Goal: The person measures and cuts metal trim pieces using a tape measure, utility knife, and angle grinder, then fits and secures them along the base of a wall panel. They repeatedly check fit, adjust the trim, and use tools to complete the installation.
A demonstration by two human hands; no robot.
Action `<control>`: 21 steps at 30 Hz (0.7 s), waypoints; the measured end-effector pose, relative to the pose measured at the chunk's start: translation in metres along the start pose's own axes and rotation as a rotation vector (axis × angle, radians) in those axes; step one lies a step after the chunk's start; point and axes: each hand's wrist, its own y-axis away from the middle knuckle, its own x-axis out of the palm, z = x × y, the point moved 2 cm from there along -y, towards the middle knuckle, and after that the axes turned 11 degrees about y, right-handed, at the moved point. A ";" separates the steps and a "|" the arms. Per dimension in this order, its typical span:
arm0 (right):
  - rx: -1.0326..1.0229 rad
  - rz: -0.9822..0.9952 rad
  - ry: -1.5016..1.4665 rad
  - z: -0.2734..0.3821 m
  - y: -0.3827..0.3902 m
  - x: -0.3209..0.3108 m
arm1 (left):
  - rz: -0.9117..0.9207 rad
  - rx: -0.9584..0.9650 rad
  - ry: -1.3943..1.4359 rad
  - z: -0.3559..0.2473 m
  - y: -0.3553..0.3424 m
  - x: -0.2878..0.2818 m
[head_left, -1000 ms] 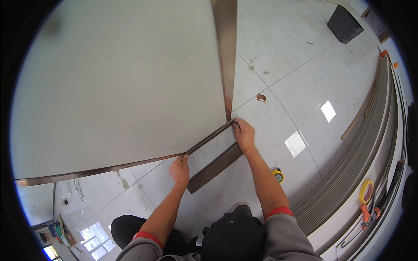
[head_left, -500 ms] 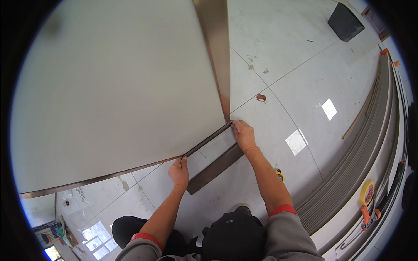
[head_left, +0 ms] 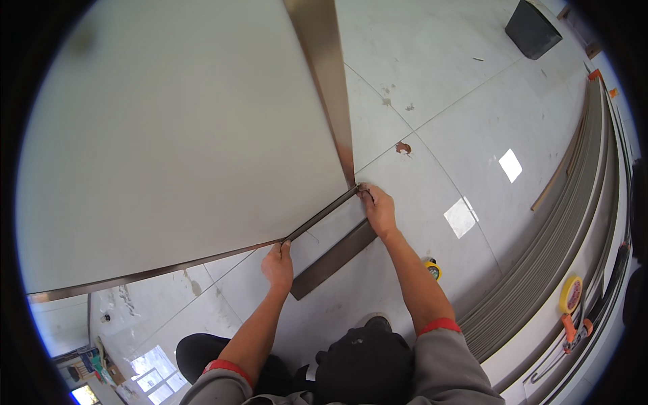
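A large pale panel (head_left: 196, 148) with brown metallic edging (head_left: 324, 81) fills the left and middle. Along its short slanted near edge runs a narrow dark brown metal strip (head_left: 321, 215). My left hand (head_left: 276, 266) is closed, pinching the strip's near-left end at the panel's corner. At the other end, by the right-hand corner, my right hand (head_left: 379, 209) pinches the strip with its fingers curled. Just below, a wider brown metal piece (head_left: 335, 262) lies flat on the floor, its far end beside my right wrist. My fingertips partly hide both strip ends.
A yellow and black tape measure (head_left: 433, 269) is on the tiled floor beside my right forearm. Long grey boards (head_left: 540, 263) are stacked at right, with a tape roll (head_left: 571, 294) and an orange-handled tool (head_left: 571, 331) near them. A dark bin (head_left: 533, 30) stands far right.
The view has shifted slightly. My right hand's fingers have curled a little more at the strip's end; my left hand keeps its place.
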 end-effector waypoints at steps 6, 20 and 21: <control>-0.044 -0.025 0.088 0.002 -0.008 -0.005 | 0.028 -0.042 -0.015 0.003 -0.002 0.000; -0.146 0.138 0.149 0.000 -0.024 -0.016 | -0.012 0.027 -0.011 0.006 -0.002 0.002; -0.154 0.147 0.164 0.001 -0.026 -0.016 | -0.012 0.027 0.001 0.006 -0.001 0.002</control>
